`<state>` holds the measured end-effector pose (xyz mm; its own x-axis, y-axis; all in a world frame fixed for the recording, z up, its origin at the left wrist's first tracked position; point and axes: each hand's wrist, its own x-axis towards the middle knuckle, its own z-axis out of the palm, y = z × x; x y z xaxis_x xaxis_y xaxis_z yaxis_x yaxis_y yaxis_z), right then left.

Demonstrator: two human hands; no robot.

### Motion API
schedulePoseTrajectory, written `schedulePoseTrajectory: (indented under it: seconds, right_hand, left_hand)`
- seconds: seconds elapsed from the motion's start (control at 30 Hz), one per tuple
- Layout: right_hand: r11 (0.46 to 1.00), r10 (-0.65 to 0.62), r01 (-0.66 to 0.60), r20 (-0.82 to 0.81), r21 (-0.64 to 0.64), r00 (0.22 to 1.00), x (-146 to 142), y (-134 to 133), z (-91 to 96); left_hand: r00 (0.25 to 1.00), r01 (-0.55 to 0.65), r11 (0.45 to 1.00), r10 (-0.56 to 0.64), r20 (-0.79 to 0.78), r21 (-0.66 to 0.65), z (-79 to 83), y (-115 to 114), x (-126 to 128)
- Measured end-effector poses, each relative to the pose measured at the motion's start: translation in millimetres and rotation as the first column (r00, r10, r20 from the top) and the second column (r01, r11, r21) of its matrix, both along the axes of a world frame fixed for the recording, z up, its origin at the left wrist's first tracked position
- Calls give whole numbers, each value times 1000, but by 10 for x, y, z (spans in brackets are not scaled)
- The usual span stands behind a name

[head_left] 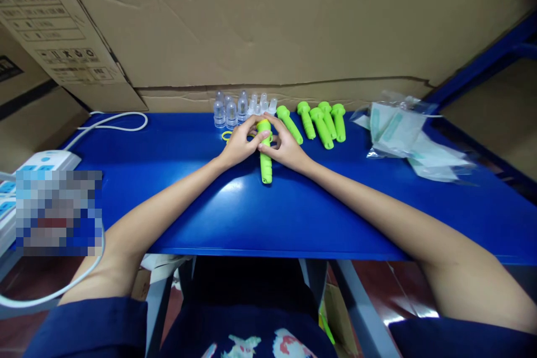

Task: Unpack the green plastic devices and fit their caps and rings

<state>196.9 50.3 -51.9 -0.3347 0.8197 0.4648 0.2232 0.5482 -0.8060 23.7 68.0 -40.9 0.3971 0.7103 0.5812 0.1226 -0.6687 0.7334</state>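
Observation:
My left hand (242, 142) and my right hand (287, 147) meet above the middle of the blue table, fingers closed round a lime-green flashlight-shaped body (265, 166). Its wide head, with a yellow rim on top, points away from me, and its narrow end points toward me. The fingers hide part of its head. Just beyond the left hand lie thin yellow rings (226, 136), partly covered by that hand. Past the right hand a similar green body (290, 125) rests on the table, with several more green bodies (322, 127) to its right.
Clear plastic domes (219, 112) and smaller frosted caps (263, 103) stand against the cardboard wall (268, 22). Plastic bags with papers (398, 128) lie at the right. A white power strip (46, 162) with cables and a blurred-out patch are at the left of the blue table (235, 212).

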Motion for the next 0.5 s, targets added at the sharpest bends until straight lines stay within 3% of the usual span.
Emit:
schedulePoseTrajectory:
  seconds: [0.13, 0.3, 0.5]
  right_hand:
    - [989, 78, -89, -92, -121, 993, -24, 4, -35]
    - [989, 67, -87, -159, -121, 985, -61, -16, -24]
    - [994, 47, -64, -179, -90, 983, -71, -46, -12]
  left_hand:
    - [999, -29, 1000, 30, -16, 7, 15, -18, 0]
    - [997, -72, 997, 72, 23, -24, 57, -44, 0]
    - [992, -120, 992, 119, 35, 33, 56, -45, 0]
